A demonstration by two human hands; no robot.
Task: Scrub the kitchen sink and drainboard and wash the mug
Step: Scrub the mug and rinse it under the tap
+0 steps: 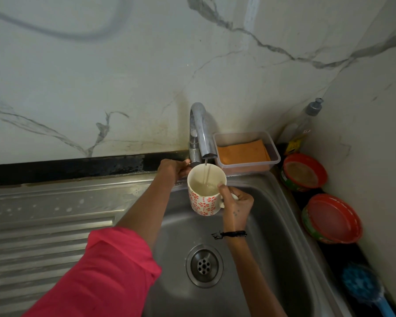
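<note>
Marble-veined wall panels [124, 88] are closing in the back and right side of a steel sink [272, 225], with the ribbed drainboard [44, 236] stretching off to its left edge. Along the right rim, two red-lidded tubs [303, 171] [332, 218] and a blue brush [361, 287] are crowding the narrow ledge, and a clear box holding an orange cloth [242, 152] is sitting at the back right corner beside a soap bottle [306, 124]. Open room is lying over the basin around the drain [204, 265]. The right hand [237, 203] is curling its fingers round the handle of the patterned mug [206, 191], holding it upright under the tap [200, 131] while water is running in. The left hand [174, 170] is gripping the tap's handle at the back edge.
</note>
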